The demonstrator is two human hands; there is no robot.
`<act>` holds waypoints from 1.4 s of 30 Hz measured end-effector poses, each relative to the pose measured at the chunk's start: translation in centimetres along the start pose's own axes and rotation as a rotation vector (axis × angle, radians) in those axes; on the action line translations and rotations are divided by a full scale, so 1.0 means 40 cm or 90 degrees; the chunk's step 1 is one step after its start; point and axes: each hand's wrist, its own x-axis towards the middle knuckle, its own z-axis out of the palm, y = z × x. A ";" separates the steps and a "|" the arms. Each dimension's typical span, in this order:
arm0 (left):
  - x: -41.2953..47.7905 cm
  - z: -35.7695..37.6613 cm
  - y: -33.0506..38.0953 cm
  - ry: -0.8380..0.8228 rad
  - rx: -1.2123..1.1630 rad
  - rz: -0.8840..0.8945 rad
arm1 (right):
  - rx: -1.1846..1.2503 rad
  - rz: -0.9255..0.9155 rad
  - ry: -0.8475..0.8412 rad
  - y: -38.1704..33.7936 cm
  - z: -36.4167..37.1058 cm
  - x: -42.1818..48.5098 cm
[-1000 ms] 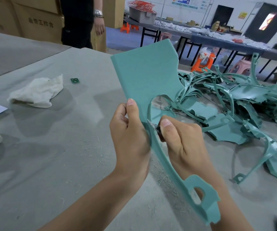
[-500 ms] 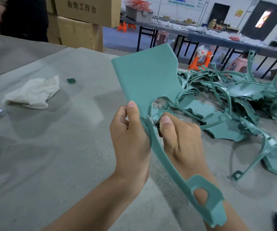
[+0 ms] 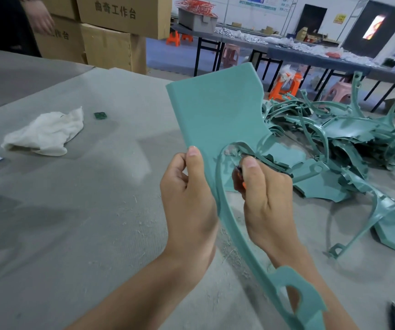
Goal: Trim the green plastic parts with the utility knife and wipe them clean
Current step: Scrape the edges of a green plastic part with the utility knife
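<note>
A large green plastic part (image 3: 217, 115) is held upright over the grey table (image 3: 84, 210). It has a flat panel at the top and a long curved arm running down to the lower right. My left hand (image 3: 189, 201) grips its left edge, thumb on the face. My right hand (image 3: 266, 201) holds a small utility knife (image 3: 239, 173) with an orange body, mostly hidden in the fist, its tip at the inner curve of the cut-out. A crumpled white cloth (image 3: 46, 133) lies on the table at the left.
A heap of more green parts (image 3: 348, 148) covers the table at the right. A tiny green piece (image 3: 100, 115) lies beside the cloth. Plastic shavings litter the felt. A black pen (image 3: 394, 315) lies lower right. Cardboard boxes (image 3: 120, 32) and a person's hand (image 3: 40, 19) are behind.
My right hand with the knife has slid slightly along the inner curve of the cut-out. The person behind the table has shifted to the left in view.
</note>
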 end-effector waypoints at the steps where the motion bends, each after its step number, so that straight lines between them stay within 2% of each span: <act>1: 0.004 -0.002 0.002 0.002 -0.004 0.003 | 0.032 0.002 -0.006 0.001 -0.003 0.002; 4: 0.014 -0.005 0.009 0.001 -0.016 0.007 | 0.056 -0.033 -0.041 0.003 -0.011 0.001; 8: 0.017 -0.006 0.015 0.004 -0.030 0.016 | -0.035 -0.101 -0.070 -0.006 -0.002 -0.007; 15: 0.005 -0.001 0.013 0.012 -0.020 0.003 | -0.073 -0.070 -0.033 -0.008 0.007 -0.009; 21: -0.010 0.003 0.003 -0.003 -0.005 -0.013 | -0.104 -0.037 0.042 0.001 0.019 -0.011; 26: -0.024 0.007 -0.004 -0.018 0.007 -0.016 | -0.141 0.029 0.097 0.015 0.027 -0.010; 33: 0.015 -0.005 0.008 0.023 0.012 0.013 | -0.077 -0.006 0.103 0.031 0.025 -0.010; 37: 0.058 -0.023 0.021 0.039 0.054 0.086 | 0.002 -0.017 -0.004 0.037 0.011 0.002; 42: 0.080 -0.038 0.043 0.039 0.157 0.192 | 0.137 0.111 -0.172 0.034 -0.018 0.025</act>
